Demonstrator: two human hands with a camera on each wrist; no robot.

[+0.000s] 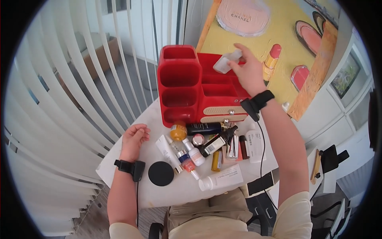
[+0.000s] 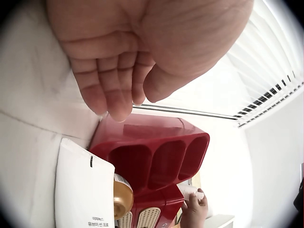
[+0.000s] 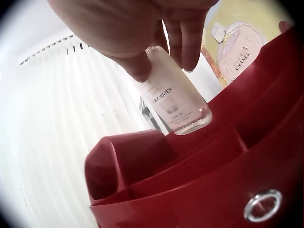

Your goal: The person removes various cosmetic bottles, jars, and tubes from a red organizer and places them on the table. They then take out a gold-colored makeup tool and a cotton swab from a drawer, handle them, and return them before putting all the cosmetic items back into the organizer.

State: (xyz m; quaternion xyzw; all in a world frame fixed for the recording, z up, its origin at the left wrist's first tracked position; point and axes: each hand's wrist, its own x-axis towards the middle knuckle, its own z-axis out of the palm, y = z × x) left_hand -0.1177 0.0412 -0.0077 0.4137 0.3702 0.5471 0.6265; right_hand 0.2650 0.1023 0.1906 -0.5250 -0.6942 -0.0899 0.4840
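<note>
Right wrist: bottle [image 3: 179,97], small print illegible

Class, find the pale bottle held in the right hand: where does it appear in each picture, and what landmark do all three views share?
Head: the pale bottle is right of centre, toward the top, in the right hand.
Left wrist: small, low and right of centre, partly hidden.
Right wrist: large, slightly above and right of centre.
Shared landmark: the red organizer.
</note>
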